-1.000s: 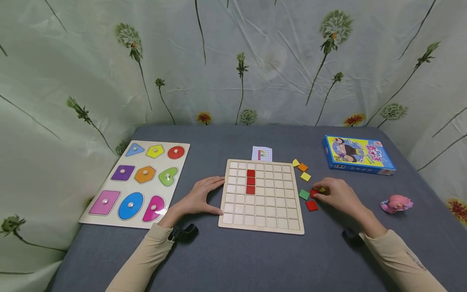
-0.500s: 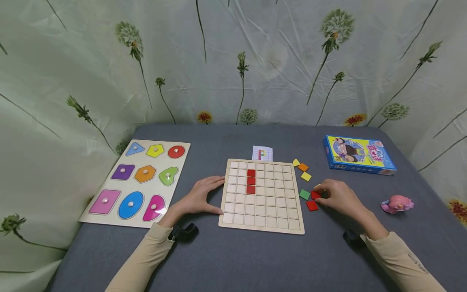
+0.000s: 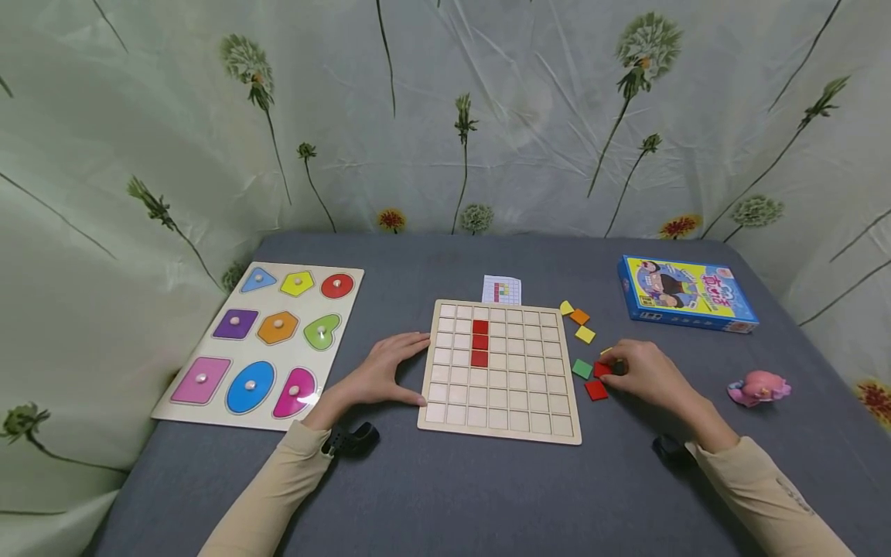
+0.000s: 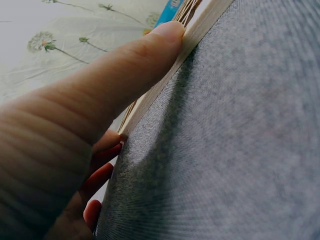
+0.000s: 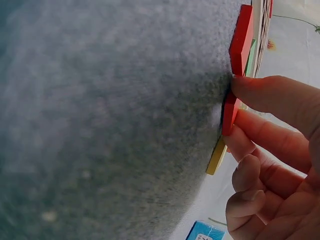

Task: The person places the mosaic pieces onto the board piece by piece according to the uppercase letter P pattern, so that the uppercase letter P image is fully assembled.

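A wooden grid board lies mid-table, with several red squares in one column. My left hand is at its left side, thumb and fingers spread and touching the edge; the left wrist view shows the thumb along the rim. To the right of the board, my right hand pinches a red square tile between thumb and fingers, low over the cloth. Another red tile and a green tile lie beside it. A yellow tile is partly hidden behind the fingers.
Yellow and orange pieces lie near the board's upper right. A pattern card sits behind the board. A knobbed shape puzzle is at left; a blue box and a pink toy are at right.
My right fingers have shifted slightly on the red tile, so more of it shows and the yellow tile beside it is more covered. The left hand stays at the board's edge.
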Action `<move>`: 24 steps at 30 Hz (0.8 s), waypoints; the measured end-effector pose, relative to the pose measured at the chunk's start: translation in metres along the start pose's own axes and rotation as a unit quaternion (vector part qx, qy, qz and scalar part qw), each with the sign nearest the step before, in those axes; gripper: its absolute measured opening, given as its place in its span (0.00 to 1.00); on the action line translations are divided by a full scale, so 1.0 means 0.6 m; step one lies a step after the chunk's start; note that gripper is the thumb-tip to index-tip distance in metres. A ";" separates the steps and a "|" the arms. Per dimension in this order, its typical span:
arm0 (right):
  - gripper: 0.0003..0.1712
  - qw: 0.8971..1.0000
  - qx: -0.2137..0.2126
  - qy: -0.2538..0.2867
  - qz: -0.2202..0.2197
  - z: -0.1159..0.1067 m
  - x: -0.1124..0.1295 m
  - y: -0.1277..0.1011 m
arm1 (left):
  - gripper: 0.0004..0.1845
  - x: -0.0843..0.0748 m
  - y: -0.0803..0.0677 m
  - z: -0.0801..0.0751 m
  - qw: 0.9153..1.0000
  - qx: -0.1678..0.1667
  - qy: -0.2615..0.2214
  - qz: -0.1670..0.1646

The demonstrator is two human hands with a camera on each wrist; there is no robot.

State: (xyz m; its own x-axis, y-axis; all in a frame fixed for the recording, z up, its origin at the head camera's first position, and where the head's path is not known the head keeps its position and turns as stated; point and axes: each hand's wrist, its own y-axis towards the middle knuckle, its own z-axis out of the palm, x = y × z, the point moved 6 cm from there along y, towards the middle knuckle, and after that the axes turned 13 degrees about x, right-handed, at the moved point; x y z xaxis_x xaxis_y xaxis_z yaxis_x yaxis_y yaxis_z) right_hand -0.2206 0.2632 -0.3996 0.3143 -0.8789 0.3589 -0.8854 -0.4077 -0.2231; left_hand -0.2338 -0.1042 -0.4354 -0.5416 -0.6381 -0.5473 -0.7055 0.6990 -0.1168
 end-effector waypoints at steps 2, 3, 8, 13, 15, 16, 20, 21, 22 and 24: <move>0.12 1.000 -0.007 -0.004 -0.004 -0.001 0.002 0.000 | 0.52 0.001 0.000 0.000 1.000 0.000 0.001 0.000; 0.12 1.000 -0.012 -0.007 -0.006 -0.001 0.002 0.000 | 0.52 0.001 0.000 0.001 1.000 0.000 0.001 0.000; 0.10 0.999 -0.029 -0.016 -0.017 -0.003 0.008 0.000 | 0.51 0.000 0.000 0.000 1.000 0.001 0.001 -0.002; 0.10 0.999 -0.030 -0.011 -0.020 -0.002 0.014 0.002 | 0.51 -0.001 0.000 -0.001 1.000 0.003 -0.001 -0.002; 0.10 0.999 -0.032 -0.010 -0.018 -0.001 0.017 0.004 | 0.51 -0.001 0.000 -0.001 1.000 0.003 -0.002 -0.002; 0.10 0.999 -0.033 -0.010 -0.019 -0.002 0.019 0.004 | 0.51 0.000 0.000 -0.001 1.000 0.002 -0.003 -0.001; 0.11 0.999 -0.041 -0.011 -0.031 -0.003 0.031 0.007 | 0.51 0.001 0.000 -0.001 1.000 0.001 -0.003 0.000; 0.11 0.998 -0.043 -0.011 -0.034 -0.003 0.034 0.008 | 0.51 0.001 0.000 -0.001 1.000 0.001 -0.002 0.000; 0.11 0.998 -0.044 -0.012 -0.038 -0.003 0.037 0.008 | 0.51 0.001 0.000 -0.001 1.000 0.002 -0.002 0.000; 0.11 0.998 -0.044 -0.012 -0.040 -0.001 0.041 0.011 | 0.51 0.000 0.000 -0.001 1.000 0.004 -0.001 -0.001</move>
State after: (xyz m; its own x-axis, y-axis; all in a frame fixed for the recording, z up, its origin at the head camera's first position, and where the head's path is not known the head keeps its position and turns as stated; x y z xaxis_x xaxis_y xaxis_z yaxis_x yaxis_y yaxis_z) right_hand -0.2188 0.2390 -0.3913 0.3916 -0.8509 0.3502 -0.8841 -0.4535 -0.1133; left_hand -0.2340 -0.1045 -0.4348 -0.5385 -0.6390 -0.5492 -0.7030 0.7000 -0.1252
